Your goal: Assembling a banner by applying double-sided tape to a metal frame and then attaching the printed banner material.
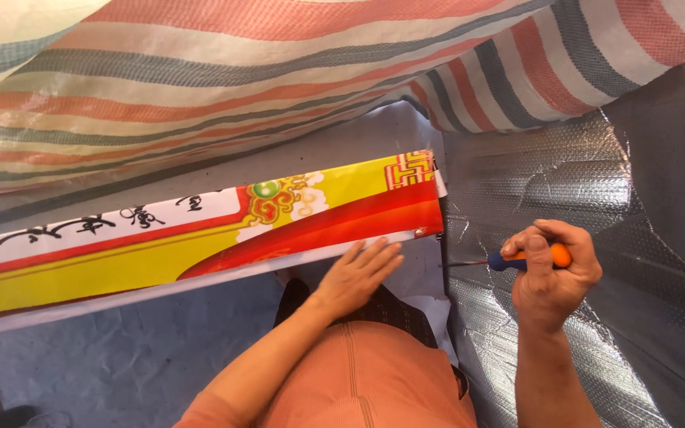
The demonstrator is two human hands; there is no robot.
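Note:
My right hand (552,273) grips a screwdriver (509,261) with an orange and blue handle; its thin shaft points left toward the edge of a silver bubble-foil sheet (564,182). My left hand (358,273) lies flat, fingers together, pressed on the lower edge of a long red, yellow and white banner (200,230) with black brush writing. The screwdriver tip sits just right of the banner's right end.
A striped woven tarp (239,71) in red, white, grey and cream hangs overhead. Grey sheeting (136,357) lies below the banner. My orange-clothed knee (374,380) fills the bottom centre. The foil sheet covers the right side.

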